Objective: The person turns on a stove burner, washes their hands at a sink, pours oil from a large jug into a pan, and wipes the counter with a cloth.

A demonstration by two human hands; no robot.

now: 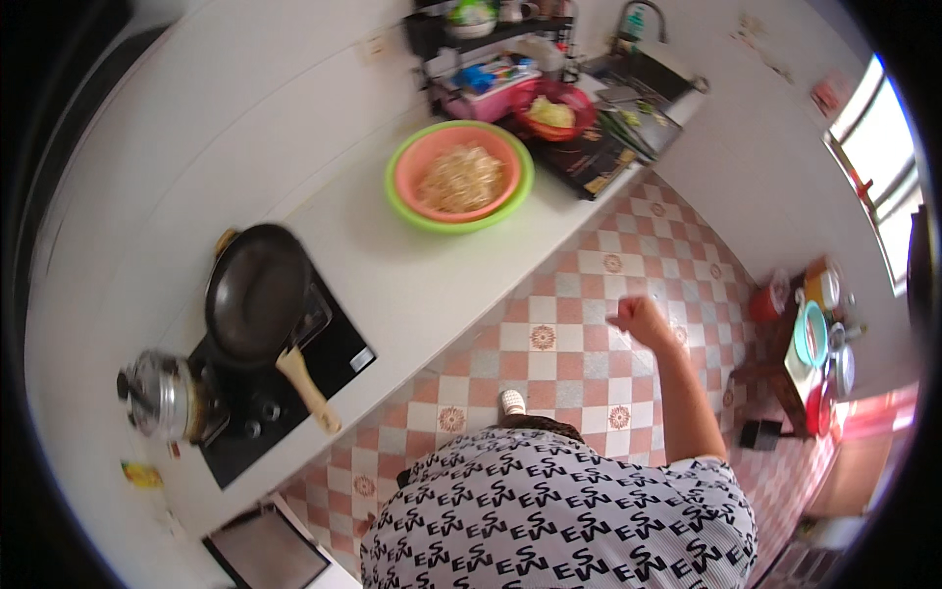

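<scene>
My right hand (642,321) is over the tiled floor, away from the counter, its fingers curled in and nothing visible in it. My left hand is out of view. Before me on the white counter, a salmon-coloured basin (406,171) sits inside a green one (397,204) and holds pale, thin strands, perhaps bean sprouts. To the left, a dark frying pan (257,291) with a wooden handle (309,390) rests on a black cooktop (283,420). Beside the pan stands a metal pot with a lid (163,397).
A red basket (581,110) with chopped pale vegetable stands near a black box (589,158), green stalks and a sink (640,77). Behind is a black rack (497,33). At right, a small table (798,383) bears a turquoise basin (811,335). A counter edge runs diagonally before me.
</scene>
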